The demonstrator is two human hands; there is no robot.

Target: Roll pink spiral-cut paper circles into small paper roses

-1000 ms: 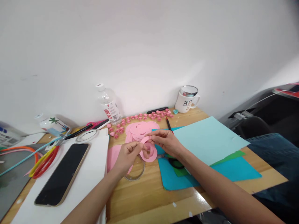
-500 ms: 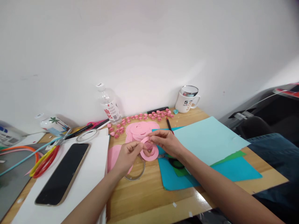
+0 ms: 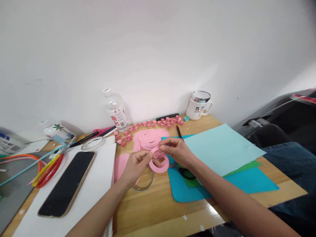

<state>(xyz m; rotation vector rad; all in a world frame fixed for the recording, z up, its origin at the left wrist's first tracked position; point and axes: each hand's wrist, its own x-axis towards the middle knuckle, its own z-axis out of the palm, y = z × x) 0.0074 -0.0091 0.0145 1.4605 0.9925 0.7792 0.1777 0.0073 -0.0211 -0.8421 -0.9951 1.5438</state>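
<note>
Between my hands is a pink paper ring (image 3: 162,168), held up above the wooden table. My left hand (image 3: 136,165) pinches its left edge between thumb and fingertips. On the upper right edge, my right hand (image 3: 177,150) has its thumb and index finger closed on the paper. Right behind the ring lies a pile of pink paper rings and discs (image 3: 148,136). A roll of clear tape (image 3: 144,187) rests on the table beneath my left hand. Black-handled scissors (image 3: 185,173) lie partly hidden under my right wrist.
Small pink folded paper pieces (image 3: 149,124) line the back near a water bottle (image 3: 118,113) and a white mug (image 3: 196,107). Blue and green paper sheets (image 3: 222,148) lie to the right. A phone (image 3: 67,182) sits on white paper at left, beside red-and-yellow-handled scissors (image 3: 50,169).
The ring has turned to face me more fully and shows a rounder opening. My right fingers have shifted slightly on its edge; both hands still pinch it.
</note>
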